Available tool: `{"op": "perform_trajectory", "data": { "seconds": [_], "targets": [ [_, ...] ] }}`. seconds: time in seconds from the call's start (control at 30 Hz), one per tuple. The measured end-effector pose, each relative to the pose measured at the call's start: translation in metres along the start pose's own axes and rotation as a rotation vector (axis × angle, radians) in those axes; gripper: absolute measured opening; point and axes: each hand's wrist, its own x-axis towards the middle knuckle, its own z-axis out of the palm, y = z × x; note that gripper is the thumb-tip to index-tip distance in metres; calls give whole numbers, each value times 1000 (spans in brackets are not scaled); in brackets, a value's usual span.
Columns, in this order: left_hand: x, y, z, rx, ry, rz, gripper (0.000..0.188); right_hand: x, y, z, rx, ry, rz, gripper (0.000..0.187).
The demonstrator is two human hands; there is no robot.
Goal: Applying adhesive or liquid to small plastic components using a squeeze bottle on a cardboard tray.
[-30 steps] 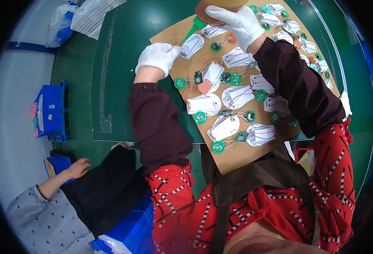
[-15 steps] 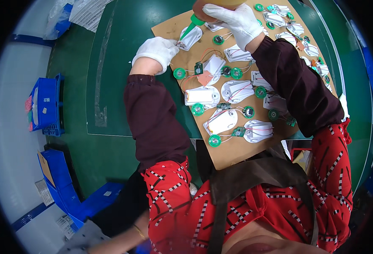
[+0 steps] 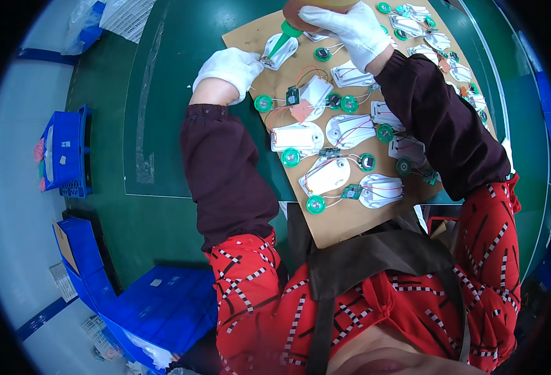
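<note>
My right hand [image 3: 347, 31], in a white glove, grips a squeeze bottle [image 3: 295, 11] turned downward. Its green tapered nozzle [image 3: 283, 42] points into a white plastic shell [image 3: 286, 56] at the far left corner of a brown board. At the left end of that shell is my left hand [image 3: 228, 67], also gloved, with its fingers closed at the edge; the fingertips are partly hidden. Nearer me on the board lie more white shells [image 3: 315, 97], wired to green-rimmed round speakers [image 3: 263, 103] and small green circuit boards [image 3: 293, 95].
The brown board [image 3: 344, 230] lies on a green table [image 3: 181, 125] and juts past its near edge toward me. More wired shells [image 3: 438, 41] cover its far right part. Blue crates [image 3: 64, 150] and blue boxes [image 3: 163, 306] stand on the floor to the left.
Both hands stay nearly in place, with the nozzle still at the same shell. Another person's arm at the lower left has gone from view, and the blue boxes there show more fully.
</note>
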Motion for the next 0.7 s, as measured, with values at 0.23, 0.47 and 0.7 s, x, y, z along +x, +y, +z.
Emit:
{"op": "perform_trajectory", "data": {
  "seconds": [0.23, 0.47, 0.7],
  "targets": [
    [-1, 1, 1, 152, 26, 50, 33, -10, -14, -8, -7, -56, 48, 39],
    [1, 13, 1, 74, 129, -48, 37, -10, -14, -4, 138, -64, 64, 38],
    [3, 42, 2, 90, 89, -258, 46, -18, -30, -6, -231, -65, -35, 40]
  ]
}}
